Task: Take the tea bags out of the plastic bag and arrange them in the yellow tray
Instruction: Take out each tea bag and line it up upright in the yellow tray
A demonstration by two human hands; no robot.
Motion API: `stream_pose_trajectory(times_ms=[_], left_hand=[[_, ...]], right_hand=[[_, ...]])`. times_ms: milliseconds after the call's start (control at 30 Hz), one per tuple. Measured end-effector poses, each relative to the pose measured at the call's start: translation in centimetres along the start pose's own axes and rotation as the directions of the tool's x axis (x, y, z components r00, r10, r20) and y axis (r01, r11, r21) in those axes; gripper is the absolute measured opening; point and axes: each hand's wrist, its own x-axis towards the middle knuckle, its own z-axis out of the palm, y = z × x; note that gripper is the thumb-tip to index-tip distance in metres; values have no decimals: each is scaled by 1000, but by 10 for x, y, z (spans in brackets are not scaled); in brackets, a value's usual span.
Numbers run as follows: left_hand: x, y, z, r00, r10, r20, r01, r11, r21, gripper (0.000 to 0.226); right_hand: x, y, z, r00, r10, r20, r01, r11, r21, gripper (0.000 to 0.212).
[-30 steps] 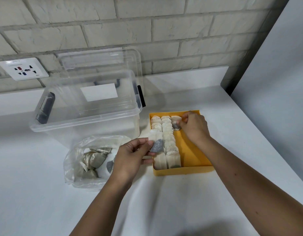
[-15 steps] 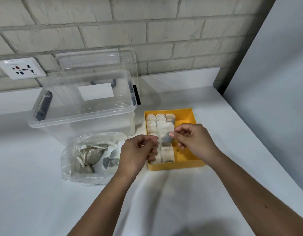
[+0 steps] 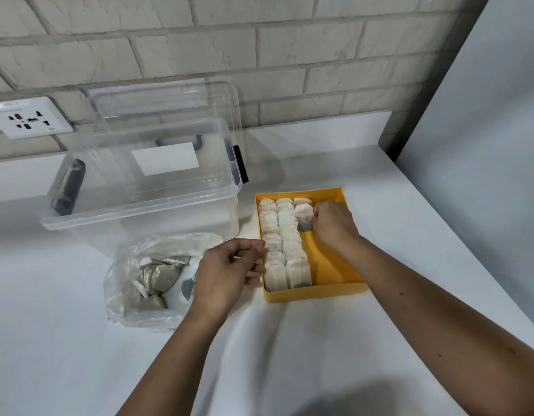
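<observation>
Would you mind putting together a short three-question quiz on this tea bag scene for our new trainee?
1. True or false: the right hand is inside the yellow tray, placing a tea bag at the far end of the third row.
2. How many full rows of tea bags already lie in the tray: A) one, B) two, C) four?
3. What lies directly left of the left hand?

Key
1. True.
2. B: two full rows, with a third just begun.
3. The plastic bag, with loose tea bags inside, in front of the clear storage box.
</observation>
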Motion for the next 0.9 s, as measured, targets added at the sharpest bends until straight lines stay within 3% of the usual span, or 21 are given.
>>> stream_pose_trajectory(times_ms=[267, 433, 533, 667, 767, 900], left_hand=[[0, -2, -2, 1000, -7, -8, 7, 1000, -26, 9], [-7, 7, -21, 999, 31, -41, -32, 999, -37, 10], [-12, 18, -48, 992, 63, -112, -67, 997, -34, 10], [-18, 28, -92, 966, 104, -237, -114, 993, -26, 10], [-19, 23, -118, 941, 163, -295, -142, 986, 89, 8], [-25, 3, -129, 921, 271, -280, -156, 915, 372, 10]], right_hand=[[7, -1, 3, 997, 70, 25, -71, 997, 22, 22], [-13, -14, -19, 997, -44, -70, 45, 999, 19, 31], [-41, -33, -41, 979, -162, -126, 182, 969, 166, 32], [-81, -61, -47, 957, -287, -48, 273, 831, 484, 18], [-103, -81, -33, 926, -378, 16, 287, 730, 621, 13], [-128, -107, -7, 837, -538, 102, 357, 676, 644, 16]])
